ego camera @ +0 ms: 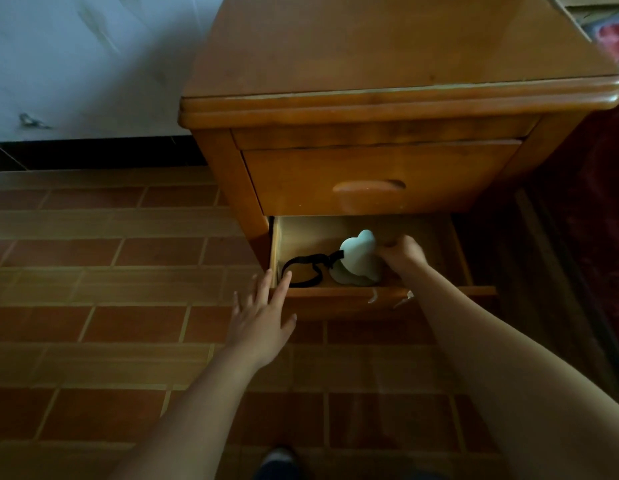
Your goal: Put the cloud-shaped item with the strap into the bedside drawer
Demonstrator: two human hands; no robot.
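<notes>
The pale cloud-shaped item (pixel 359 252) stands tilted inside the open lower drawer (pixel 339 295) of the wooden bedside cabinet. Its black strap (pixel 302 268) lies looped on the drawer floor to its left. My right hand (pixel 401 252) reaches into the drawer with its fingers closed on the item's right edge. My left hand (pixel 261 315) hovers flat with fingers spread just outside the drawer's front left corner, holding nothing; its fingertips are at the drawer rim.
The cabinet's upper drawer (pixel 377 178) is closed, with a wooden pull. Its top (pixel 387 46) juts out over the drawers. Tiled floor (pixel 110 306) lies to the left and front. A white wall (pixel 76 64) stands at the back left, dark red fabric (pixel 602 202) at the right.
</notes>
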